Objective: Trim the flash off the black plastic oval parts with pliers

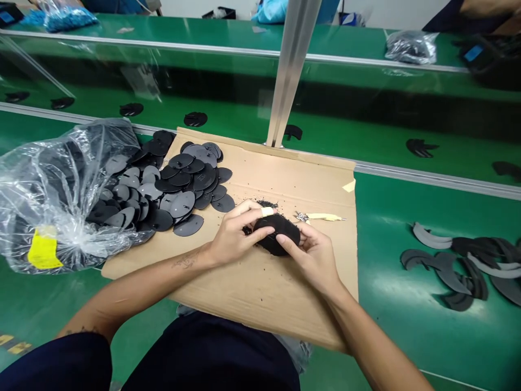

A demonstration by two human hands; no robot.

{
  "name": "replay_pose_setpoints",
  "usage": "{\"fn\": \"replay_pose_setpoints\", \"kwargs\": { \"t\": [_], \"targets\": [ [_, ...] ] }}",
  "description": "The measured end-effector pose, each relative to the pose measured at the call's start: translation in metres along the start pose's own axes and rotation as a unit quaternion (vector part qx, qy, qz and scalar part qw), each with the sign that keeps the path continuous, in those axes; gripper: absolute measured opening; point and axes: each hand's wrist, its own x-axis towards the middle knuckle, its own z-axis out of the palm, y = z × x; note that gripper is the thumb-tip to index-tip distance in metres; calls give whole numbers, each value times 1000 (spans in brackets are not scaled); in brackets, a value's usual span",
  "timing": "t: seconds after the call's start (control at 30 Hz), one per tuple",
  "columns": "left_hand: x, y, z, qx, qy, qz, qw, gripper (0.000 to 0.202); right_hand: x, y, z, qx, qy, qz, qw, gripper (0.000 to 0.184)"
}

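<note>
Between both hands, just above the cardboard sheet (285, 304), is a black part (280, 231) with a dark, matte face and curved edges. My left hand (240, 228) grips its left side, with a pale wrap around one finger. Closed on the right side is my right hand (311, 250), its thumb pressed on the face. Small black scraps (266, 205) lie on the cardboard right behind the part. To the right of them rest nippers (319, 216) with pale yellow handles. A heap of black oval discs (191, 179) lies left of my hands.
A clear plastic bag (61, 179) with a yellow label spills more discs at the left. Curved black pieces (456, 266) lie on the green table at the right. A metal post (291, 76) rises behind the cardboard. Beyond it, black parts (195, 119) sit spaced along a green surface.
</note>
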Motion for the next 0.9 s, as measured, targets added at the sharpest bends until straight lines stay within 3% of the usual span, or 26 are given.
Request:
{"fn": "replay_pose_setpoints", "kwargs": {
  "t": [0.4,0.53,0.67,0.9],
  "targets": [
    [-2,1,2,-8,18,8,1000,28,-2,-1,2,-40,7,-42,998,38],
    [-3,0,4,-49,19,-58,997,38,-3,-3,3,-58,18,-75,995,35],
    [-2,-1,6,-123,-17,-127,984,39,-4,0,2,-76,27,-111,991,30],
    [-1,1,4,-117,-17,-65,991,30,-2,5,-4,-164,9,-162,973,21]
  ]
}}
